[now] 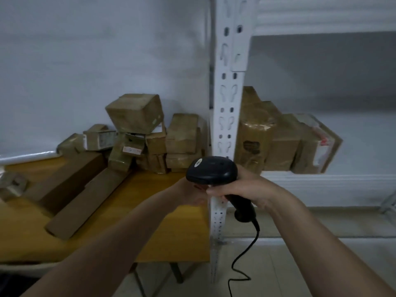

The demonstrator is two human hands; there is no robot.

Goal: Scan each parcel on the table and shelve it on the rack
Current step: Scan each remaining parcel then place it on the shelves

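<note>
My right hand (242,187) grips the handle of a black barcode scanner (212,171), held in front of the white rack upright (225,103). My left hand (190,192) sits right under the scanner's head, its fingertips hidden behind it. A heap of brown cardboard parcels (137,133) is stacked at the back of the wooden table (171,228). Two long flat boxes (72,189) lie in front of the heap. A small parcel (12,185) sits at the table's left edge. Several taped parcels (278,142) stand on the rack shelf (321,179).
The scanner's black cable (242,254) hangs down to the floor beside the upright. The shelf stretches right of the shelved parcels (364,146). A white wall (85,61) runs behind the table. The table's folding legs (177,273) show below its front edge.
</note>
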